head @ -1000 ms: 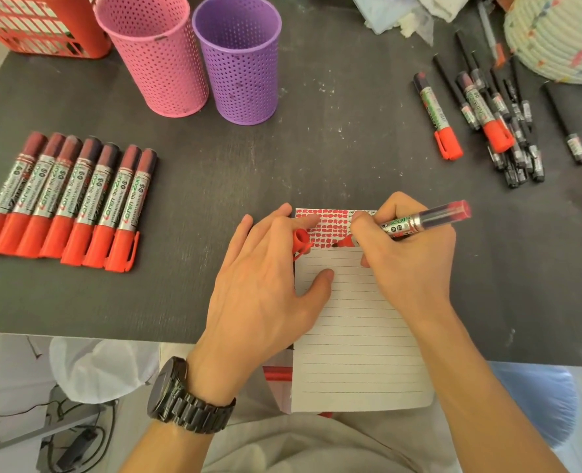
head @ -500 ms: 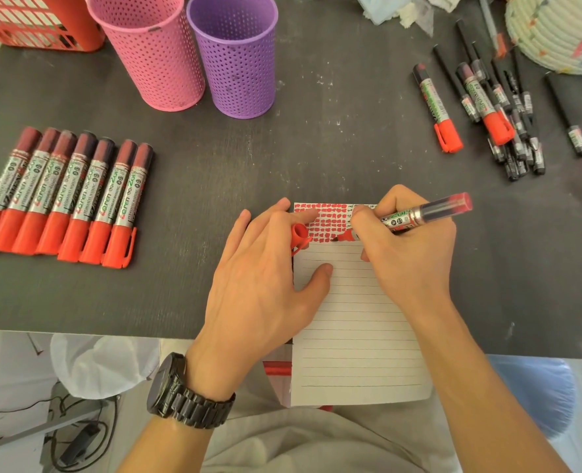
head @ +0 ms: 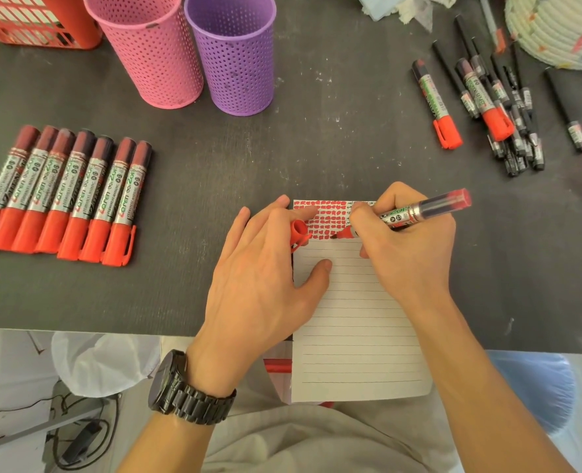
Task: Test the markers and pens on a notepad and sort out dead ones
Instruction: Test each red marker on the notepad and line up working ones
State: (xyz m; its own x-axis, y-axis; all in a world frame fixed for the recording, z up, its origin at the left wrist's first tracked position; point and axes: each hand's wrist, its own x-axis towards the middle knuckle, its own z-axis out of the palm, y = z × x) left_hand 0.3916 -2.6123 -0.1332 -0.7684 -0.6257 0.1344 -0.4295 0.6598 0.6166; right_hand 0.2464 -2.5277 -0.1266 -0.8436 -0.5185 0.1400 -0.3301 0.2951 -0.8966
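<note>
Red-dabbed lined notepad (head: 351, 319); pink cup (head: 153, 52), purple cup (head: 235, 56).

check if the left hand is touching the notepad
Touching. The head view shows the left hand, cap pinched in its fingers, with its thumb lying flat on the notepad, no gap.

Even soft daylight, faint shadows, sharp centre, wide-angle bending at edges.

place: desk workspace | cues: dark tabletop (head: 316, 148), purple mesh cup (head: 235, 59), floor cables (head: 77, 435)
</note>
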